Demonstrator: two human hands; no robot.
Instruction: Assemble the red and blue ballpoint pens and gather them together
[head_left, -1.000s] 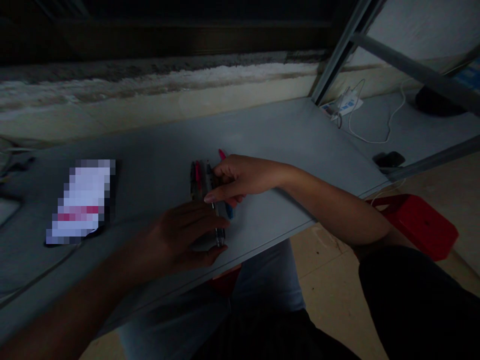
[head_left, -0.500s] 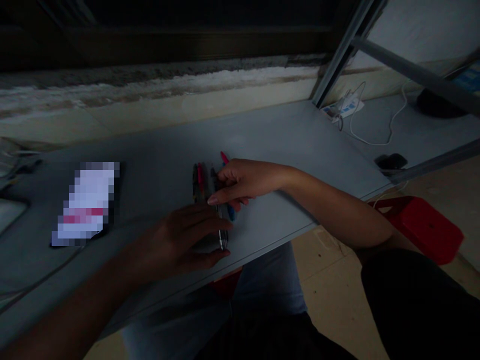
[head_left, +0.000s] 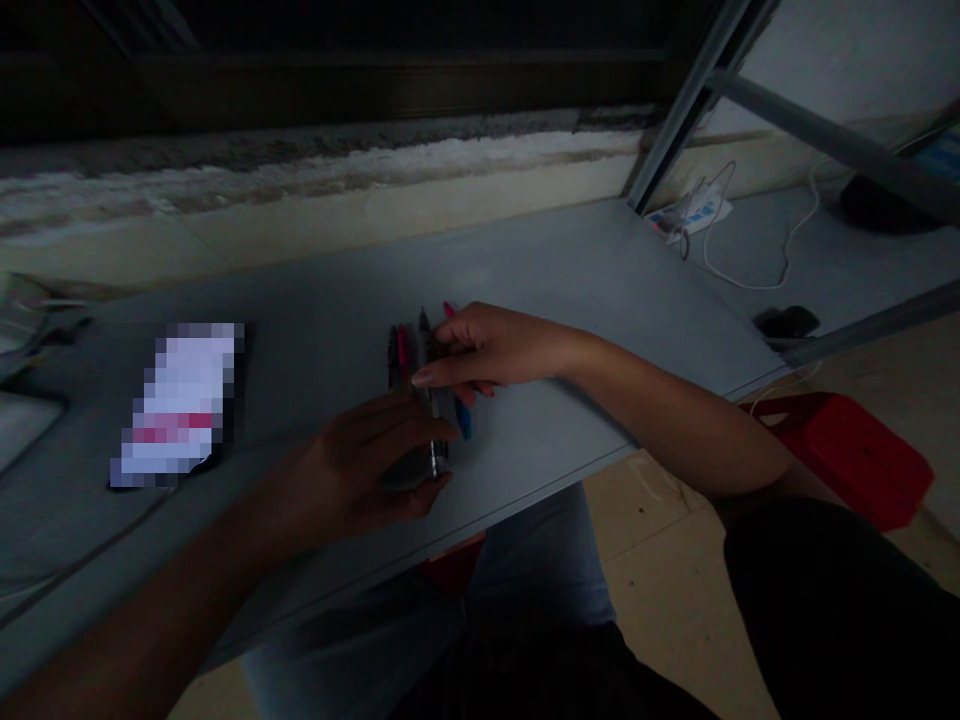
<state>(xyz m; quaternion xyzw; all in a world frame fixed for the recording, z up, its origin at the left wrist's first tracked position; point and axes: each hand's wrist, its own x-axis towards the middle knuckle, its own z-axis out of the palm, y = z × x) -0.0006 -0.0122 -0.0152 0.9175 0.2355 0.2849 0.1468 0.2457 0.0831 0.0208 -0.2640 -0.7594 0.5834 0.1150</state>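
Several pens lie side by side on the grey table, some dark, one pink, one with a blue end. My right hand rests over their upper half, fingers curled around one or two of them. My left hand lies lower on the same row, thumb and fingers closed on the lower end of a dark pen. The light is dim, and the parts of the pens under my hands are hidden.
A phone-like thing with a lit, blurred screen lies at the left. A white cable and power strip sit at the back right beside a metal frame post. A red stool stands on the floor at the right, past the table's edge.
Both hands have shifted the pens slightly away from me. My left hand's fingers have curled in more tightly around the dark pen's lower end.
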